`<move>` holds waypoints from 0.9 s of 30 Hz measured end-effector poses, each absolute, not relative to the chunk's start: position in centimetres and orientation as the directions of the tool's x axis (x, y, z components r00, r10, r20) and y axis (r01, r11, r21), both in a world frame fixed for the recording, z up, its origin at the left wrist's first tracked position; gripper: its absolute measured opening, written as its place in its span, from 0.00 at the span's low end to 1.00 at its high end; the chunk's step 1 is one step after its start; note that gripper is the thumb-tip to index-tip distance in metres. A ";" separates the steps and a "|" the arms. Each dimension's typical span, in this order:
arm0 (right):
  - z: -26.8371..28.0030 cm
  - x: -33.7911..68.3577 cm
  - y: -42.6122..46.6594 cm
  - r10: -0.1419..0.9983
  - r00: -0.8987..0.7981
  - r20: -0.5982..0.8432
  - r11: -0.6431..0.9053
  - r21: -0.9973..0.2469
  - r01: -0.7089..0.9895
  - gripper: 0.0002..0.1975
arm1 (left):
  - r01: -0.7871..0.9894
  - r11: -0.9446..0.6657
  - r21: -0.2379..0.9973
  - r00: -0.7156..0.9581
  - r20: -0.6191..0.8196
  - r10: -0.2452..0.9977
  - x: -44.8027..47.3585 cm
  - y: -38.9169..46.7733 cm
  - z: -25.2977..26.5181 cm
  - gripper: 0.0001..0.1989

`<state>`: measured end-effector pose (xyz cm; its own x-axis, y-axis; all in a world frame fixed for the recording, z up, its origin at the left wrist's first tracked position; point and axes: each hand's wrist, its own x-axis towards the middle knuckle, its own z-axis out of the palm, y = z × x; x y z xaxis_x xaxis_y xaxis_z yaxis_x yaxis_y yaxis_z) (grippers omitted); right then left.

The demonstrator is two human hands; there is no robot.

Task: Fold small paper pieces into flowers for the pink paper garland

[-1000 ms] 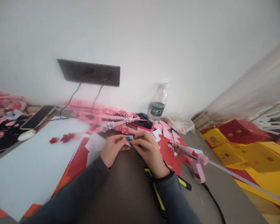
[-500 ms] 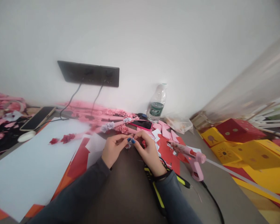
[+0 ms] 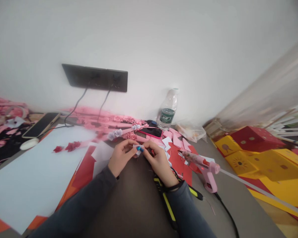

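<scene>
Between my fingertips is a small whitish paper piece [image 3: 138, 152], partly hidden by the thumbs. My left hand [image 3: 121, 157] pinches it from the left, and my right hand [image 3: 160, 162] pinches it from the right; the thumbs meet in front. Behind the hands lie pink paper-flower stems, one bearing pale lilac paper flowers [image 3: 115, 134]. Under my right forearm sits a tool with black-and-yellow handles [image 3: 169, 208], its head hidden. Right of my right hand a pink glue gun [image 3: 207, 170] rests on the table with a glue stick in its back.
White paper sheets [image 3: 34, 175] over red and orange paper cover the left. Red and pink paper scraps [image 3: 176, 155] lie right of centre. A water bottle [image 3: 168, 110] stands by the wall, near a pink-edged phone [image 3: 152, 132]. Yellow and red boxes [image 3: 260, 158] are at right.
My fingers have shifted slightly around the small paper piece, and more of its pale surface shows above the thumbs. Both hands stay in the same place.
</scene>
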<state>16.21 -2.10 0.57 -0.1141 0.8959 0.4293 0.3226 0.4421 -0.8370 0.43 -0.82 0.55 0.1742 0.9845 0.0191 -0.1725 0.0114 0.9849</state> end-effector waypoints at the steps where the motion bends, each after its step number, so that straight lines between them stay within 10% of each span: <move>1: 0.6 16.2 -2.1 0.896 -0.118 0.429 0.443 -0.836 0.324 0.09 | -0.153 -0.001 0.988 0.179 0.028 0.983 0.4 -0.8 0.5 0.13; 11: 0.7 16.0 -2.3 0.907 -0.162 0.389 0.420 -0.859 0.293 0.08 | -0.126 0.005 0.992 0.206 0.022 0.978 0.6 -0.9 0.7 0.10; 27: 0.8 16.0 -2.4 0.923 -0.125 0.365 0.384 -0.899 0.212 0.10 | -0.093 -0.409 0.908 0.158 0.419 0.894 0.3 -0.8 -0.2 0.03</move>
